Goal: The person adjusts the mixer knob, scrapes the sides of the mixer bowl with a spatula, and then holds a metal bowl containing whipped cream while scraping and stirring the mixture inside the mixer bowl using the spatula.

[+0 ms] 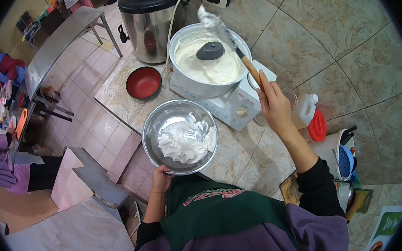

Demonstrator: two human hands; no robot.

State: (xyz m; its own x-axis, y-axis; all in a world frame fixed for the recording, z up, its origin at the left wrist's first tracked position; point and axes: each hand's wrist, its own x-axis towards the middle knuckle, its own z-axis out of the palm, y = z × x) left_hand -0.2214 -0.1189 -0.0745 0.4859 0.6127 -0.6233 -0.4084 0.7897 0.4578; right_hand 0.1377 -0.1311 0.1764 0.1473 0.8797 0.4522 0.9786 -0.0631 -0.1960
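Note:
My right hand (pixel 274 101) grips the wooden handle of a spatula (pixel 248 65). The spatula's blade, coated in white cream and blurred, is over the upper rim of a white mixer bowl (pixel 212 89). Pale cream (pixel 191 62) fills that bowl around a dark grey centre knob (pixel 210 50). The bowl sits on a white mixer base (pixel 241 111). Nearer to me, my left hand (pixel 161 178) holds the rim of a steel bowl (pixel 150 136), with its fingers partly hidden under it. White fluffy cream (pixel 183 143) lies inside the steel bowl.
A red bowl (pixel 144 83) and a steel urn (pixel 148 30) stand left of the mixer. To its right are a plastic jug (pixel 306 110), a red lid (pixel 317 126) and a utensil container (pixel 330 150). Another person (pixel 5 159) is at far left.

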